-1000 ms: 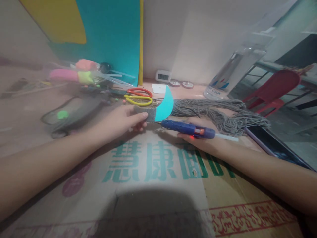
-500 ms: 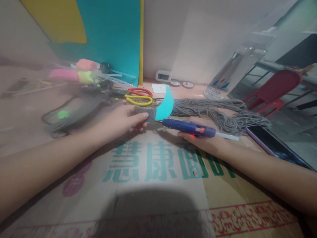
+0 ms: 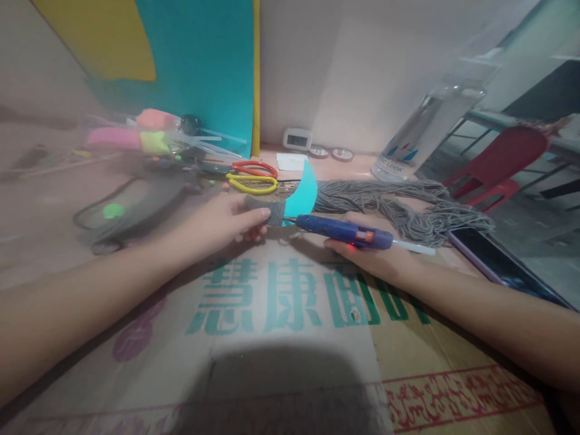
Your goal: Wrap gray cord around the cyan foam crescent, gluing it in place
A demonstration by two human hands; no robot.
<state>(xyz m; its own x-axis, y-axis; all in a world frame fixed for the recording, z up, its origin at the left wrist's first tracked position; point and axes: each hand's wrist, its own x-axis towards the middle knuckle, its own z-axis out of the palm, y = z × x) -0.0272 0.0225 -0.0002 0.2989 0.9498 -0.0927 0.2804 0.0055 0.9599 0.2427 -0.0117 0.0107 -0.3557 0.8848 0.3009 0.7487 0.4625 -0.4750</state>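
Hands (image 3: 247, 220) nearly closed, gripping blue glue gun (image 3: 344, 231) and cord-wrapped piece (image 3: 274, 212).

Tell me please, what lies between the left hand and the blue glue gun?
Between the left hand and the blue glue gun lies the grey cord winding on the turquoise piece, as the head view shows.

Counted: two bare hands (image 3: 249, 222), two round discs (image 3: 342, 154), three bright packets (image 3: 155, 142); just one each of glue gun (image 3: 335, 229), turquoise crescent (image 3: 305, 194), grey cord bundle (image 3: 348, 194), scissors (image 3: 254, 183), digital display (image 3: 296, 139), bottle (image 3: 408, 142), phone (image 3: 502, 263), red chair (image 3: 501, 157).
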